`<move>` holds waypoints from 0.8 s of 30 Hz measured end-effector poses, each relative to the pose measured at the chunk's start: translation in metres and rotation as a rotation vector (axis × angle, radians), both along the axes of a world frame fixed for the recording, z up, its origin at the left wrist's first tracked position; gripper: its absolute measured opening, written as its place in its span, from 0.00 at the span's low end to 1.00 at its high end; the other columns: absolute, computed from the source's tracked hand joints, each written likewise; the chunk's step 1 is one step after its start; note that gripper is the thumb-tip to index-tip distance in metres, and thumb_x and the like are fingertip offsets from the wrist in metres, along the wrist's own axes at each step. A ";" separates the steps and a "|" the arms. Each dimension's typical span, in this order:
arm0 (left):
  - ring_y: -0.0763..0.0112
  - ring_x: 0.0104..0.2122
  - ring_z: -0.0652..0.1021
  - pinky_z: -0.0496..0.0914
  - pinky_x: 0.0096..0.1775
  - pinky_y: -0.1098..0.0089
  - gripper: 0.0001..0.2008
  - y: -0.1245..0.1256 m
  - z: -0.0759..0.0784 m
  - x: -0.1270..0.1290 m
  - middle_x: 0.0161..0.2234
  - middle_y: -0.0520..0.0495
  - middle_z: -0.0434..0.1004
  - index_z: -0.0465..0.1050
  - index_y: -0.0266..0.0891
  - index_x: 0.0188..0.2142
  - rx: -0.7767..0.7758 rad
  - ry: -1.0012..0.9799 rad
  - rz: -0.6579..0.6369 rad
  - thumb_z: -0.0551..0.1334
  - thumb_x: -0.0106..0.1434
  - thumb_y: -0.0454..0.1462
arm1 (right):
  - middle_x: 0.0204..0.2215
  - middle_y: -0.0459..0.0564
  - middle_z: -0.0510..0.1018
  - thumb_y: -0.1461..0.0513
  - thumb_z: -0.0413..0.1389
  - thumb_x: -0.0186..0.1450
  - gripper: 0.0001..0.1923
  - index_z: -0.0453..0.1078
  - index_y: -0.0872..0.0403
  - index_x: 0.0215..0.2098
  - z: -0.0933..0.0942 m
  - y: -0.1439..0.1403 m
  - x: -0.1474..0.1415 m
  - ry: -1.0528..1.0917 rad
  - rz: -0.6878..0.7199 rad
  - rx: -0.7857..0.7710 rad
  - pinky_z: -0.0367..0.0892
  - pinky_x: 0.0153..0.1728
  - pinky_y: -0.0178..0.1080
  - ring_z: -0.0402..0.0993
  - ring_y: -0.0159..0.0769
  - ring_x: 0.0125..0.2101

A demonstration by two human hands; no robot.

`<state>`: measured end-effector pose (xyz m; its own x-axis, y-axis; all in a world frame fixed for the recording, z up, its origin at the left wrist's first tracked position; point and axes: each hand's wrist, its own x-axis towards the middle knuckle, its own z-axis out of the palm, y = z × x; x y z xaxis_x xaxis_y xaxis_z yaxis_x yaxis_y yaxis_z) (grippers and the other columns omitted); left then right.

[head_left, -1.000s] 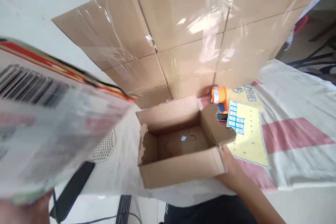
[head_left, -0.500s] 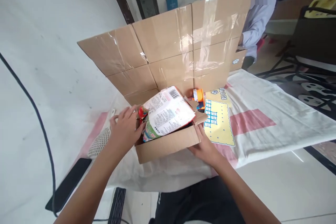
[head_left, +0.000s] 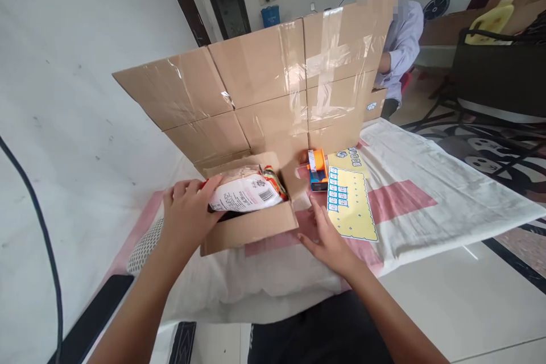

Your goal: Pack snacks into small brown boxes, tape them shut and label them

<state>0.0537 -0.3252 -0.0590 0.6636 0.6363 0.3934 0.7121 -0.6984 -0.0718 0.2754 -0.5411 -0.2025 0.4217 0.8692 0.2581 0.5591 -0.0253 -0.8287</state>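
A small open cardboard box sits on the cloth-covered table. A white and pink snack packet with a barcode lies inside it, its top showing above the rim. My left hand rests on the box's left end, with fingers touching the packet. My right hand lies flat on the cloth just right of the box, fingers spread, holding nothing. An orange tape dispenser and a yellow sticker sheet lie just beyond my right hand.
A taped cardboard screen stands upright behind the box. A person in a light shirt sits behind it at the far right. A white mesh object and a black flat object lie at the left. A dark chair stands on the right.
The packet went from my raised left hand down into the box and now lies lower inside it. The box shifted left. My right hand came off the box's corner onto the cloth.
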 end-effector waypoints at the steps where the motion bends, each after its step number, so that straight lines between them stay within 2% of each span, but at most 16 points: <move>1: 0.35 0.56 0.68 0.58 0.60 0.37 0.30 0.007 -0.002 -0.006 0.50 0.35 0.76 0.72 0.48 0.62 0.019 0.021 0.002 0.66 0.59 0.43 | 0.57 0.59 0.63 0.57 0.56 0.69 0.47 0.32 0.48 0.76 0.001 0.000 -0.001 0.008 -0.003 -0.021 0.69 0.59 0.58 0.67 0.51 0.58; 3: 0.37 0.56 0.69 0.57 0.60 0.37 0.26 0.022 -0.008 -0.012 0.49 0.37 0.76 0.77 0.52 0.57 -0.029 0.100 -0.020 0.65 0.58 0.44 | 0.57 0.60 0.62 0.56 0.56 0.70 0.47 0.31 0.46 0.77 0.002 -0.001 -0.002 0.035 -0.002 -0.054 0.73 0.53 0.56 0.68 0.52 0.57; 5: 0.40 0.55 0.70 0.55 0.61 0.36 0.21 0.036 -0.013 -0.014 0.49 0.41 0.76 0.81 0.58 0.51 -0.153 0.201 -0.066 0.65 0.58 0.47 | 0.59 0.61 0.62 0.55 0.56 0.70 0.47 0.32 0.45 0.77 0.002 -0.001 -0.003 0.049 0.011 -0.059 0.75 0.51 0.55 0.68 0.53 0.59; 7: 0.44 0.55 0.71 0.52 0.62 0.35 0.19 0.046 -0.016 -0.016 0.51 0.44 0.76 0.81 0.62 0.50 -0.265 0.257 -0.107 0.64 0.60 0.51 | 0.63 0.60 0.60 0.54 0.55 0.71 0.45 0.35 0.43 0.77 0.005 -0.001 -0.002 0.039 0.034 -0.027 0.72 0.57 0.57 0.63 0.53 0.64; 10: 0.47 0.59 0.69 0.45 0.65 0.36 0.26 0.049 -0.018 -0.025 0.55 0.45 0.77 0.71 0.61 0.63 -0.344 0.207 -0.131 0.56 0.67 0.55 | 0.71 0.55 0.55 0.51 0.54 0.73 0.41 0.39 0.40 0.77 0.019 0.009 0.003 0.067 0.104 0.060 0.59 0.68 0.59 0.54 0.50 0.70; 13: 0.52 0.61 0.68 0.44 0.66 0.38 0.29 0.045 -0.020 -0.037 0.55 0.44 0.79 0.57 0.58 0.71 -0.420 0.133 -0.164 0.45 0.74 0.52 | 0.74 0.52 0.52 0.46 0.52 0.73 0.39 0.42 0.39 0.76 0.044 0.037 0.008 0.217 0.202 0.121 0.56 0.69 0.58 0.54 0.48 0.71; 16: 0.55 0.61 0.69 0.40 0.67 0.41 0.28 0.044 -0.024 -0.041 0.54 0.47 0.80 0.56 0.57 0.72 -0.451 0.128 -0.242 0.41 0.75 0.49 | 0.74 0.49 0.55 0.43 0.46 0.75 0.31 0.59 0.43 0.71 0.066 0.075 0.009 0.255 0.305 0.179 0.49 0.72 0.56 0.51 0.46 0.73; 18: 0.57 0.59 0.70 0.37 0.68 0.42 0.28 0.046 -0.026 -0.042 0.52 0.48 0.81 0.58 0.56 0.71 -0.431 0.127 -0.293 0.42 0.75 0.48 | 0.72 0.50 0.59 0.43 0.43 0.75 0.28 0.73 0.46 0.59 0.074 0.096 0.007 0.182 0.309 0.235 0.46 0.73 0.54 0.51 0.45 0.73; 21: 0.55 0.59 0.69 0.41 0.68 0.43 0.27 0.049 -0.034 -0.044 0.50 0.47 0.81 0.62 0.54 0.70 -0.352 0.001 -0.305 0.44 0.75 0.48 | 0.71 0.52 0.62 0.50 0.48 0.74 0.20 0.78 0.50 0.45 0.074 0.113 0.003 0.133 0.257 0.267 0.48 0.72 0.54 0.53 0.46 0.72; 23: 0.52 0.63 0.65 0.47 0.68 0.43 0.30 0.049 -0.045 -0.045 0.59 0.42 0.74 0.60 0.50 0.71 -0.300 -0.228 -0.256 0.45 0.74 0.51 | 0.72 0.51 0.59 0.56 0.51 0.70 0.15 0.76 0.50 0.49 0.070 0.119 0.003 0.175 0.250 0.248 0.47 0.72 0.56 0.48 0.45 0.73; 24: 0.51 0.66 0.63 0.52 0.67 0.45 0.33 0.049 -0.051 -0.045 0.65 0.39 0.67 0.54 0.48 0.73 -0.308 -0.363 -0.218 0.45 0.73 0.53 | 0.73 0.49 0.57 0.58 0.52 0.67 0.20 0.73 0.48 0.55 0.069 0.122 0.003 0.220 0.254 0.231 0.47 0.72 0.56 0.45 0.45 0.74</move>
